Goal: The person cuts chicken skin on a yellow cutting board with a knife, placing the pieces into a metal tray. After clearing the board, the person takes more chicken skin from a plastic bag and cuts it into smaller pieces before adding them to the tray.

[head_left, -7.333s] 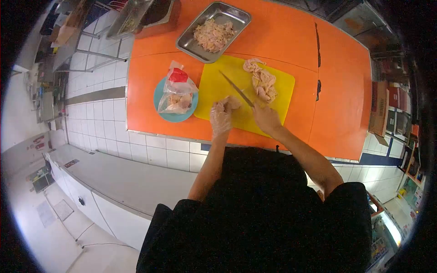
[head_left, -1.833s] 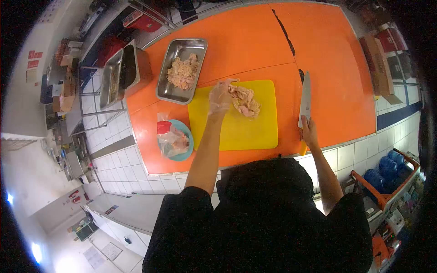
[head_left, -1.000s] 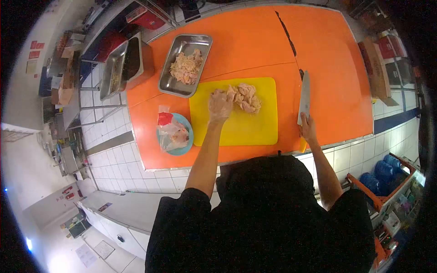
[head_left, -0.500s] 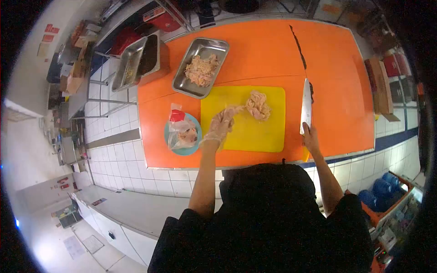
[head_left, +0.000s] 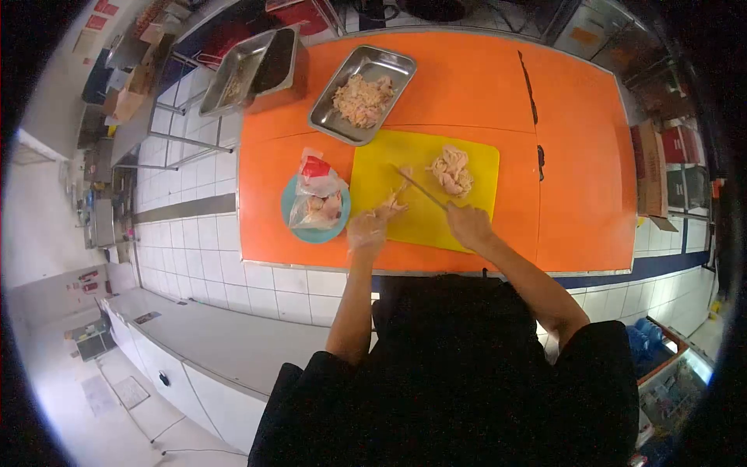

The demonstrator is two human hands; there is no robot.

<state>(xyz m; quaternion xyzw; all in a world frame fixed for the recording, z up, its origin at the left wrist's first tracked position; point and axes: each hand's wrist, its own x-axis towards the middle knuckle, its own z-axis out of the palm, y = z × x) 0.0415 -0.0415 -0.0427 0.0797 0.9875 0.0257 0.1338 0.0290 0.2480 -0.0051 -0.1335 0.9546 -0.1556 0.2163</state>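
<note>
My left hand [head_left: 367, 231], in a clear plastic glove, is at the near left of the yellow cutting board [head_left: 420, 226]. Its fingers are closed on a strip of pale raw meat [head_left: 391, 205], which looks like chicken. In my bare right hand [head_left: 469, 226] is the handle of a kitchen knife [head_left: 422, 189]. The blade slants away to the left over the board, its tip beside a small meat scrap [head_left: 405, 173]. A heap of similar meat [head_left: 451, 170] lies on the board's right half, just beyond the knife.
Behind the board, a steel tray [head_left: 323, 117] holds cut meat. A deeper steel pan [head_left: 292, 66] stands at the table's far left corner. Left of the board is a blue plate [head_left: 317, 235] with a plastic bag [head_left: 319, 184] and meat. The orange table [head_left: 583, 194] has dark cracks.
My right hand has brought the knife from the right of the board to over its middle. My left hand has moved slightly nearer to me. The whole view has shifted a little.
</note>
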